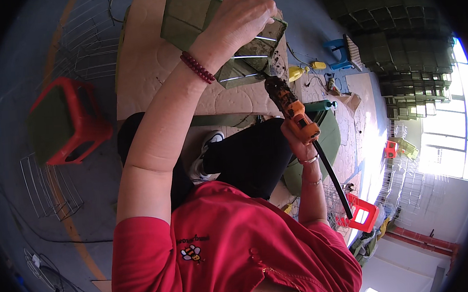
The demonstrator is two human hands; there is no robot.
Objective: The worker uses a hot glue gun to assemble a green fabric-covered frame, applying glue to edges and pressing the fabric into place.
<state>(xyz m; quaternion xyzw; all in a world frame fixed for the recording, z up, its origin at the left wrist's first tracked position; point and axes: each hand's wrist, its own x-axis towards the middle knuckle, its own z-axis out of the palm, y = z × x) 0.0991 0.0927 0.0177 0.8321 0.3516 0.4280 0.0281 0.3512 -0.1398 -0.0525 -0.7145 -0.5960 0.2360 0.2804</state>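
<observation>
My left hand (pixel 243 18) is closed on the upper edge of a box-like frame (pixel 187 17) with dark green fabric stretched over white wire rods. The frame rests on the padded, quilted work surface before me. My right hand (pixel 296 145) grips an orange hot glue gun (pixel 300 121), its front half caked in dark residue. A black glue stick (pixel 332 175) juts from its rear end. The gun's nozzle is close to the frame's lower right corner; I cannot tell whether they touch. My fingers on the frame are partly hidden.
A red stool (pixel 80 120) with a green top stands at left, near bare wire frames (pixel 49 184). A teal bottle (pixel 320 106) and yellow items (pixel 297 72) lie right of the frame. Farther off are a blue stool (pixel 338 53), stacked green frames (pixel 410 44) and a red stool (pixel 362 213).
</observation>
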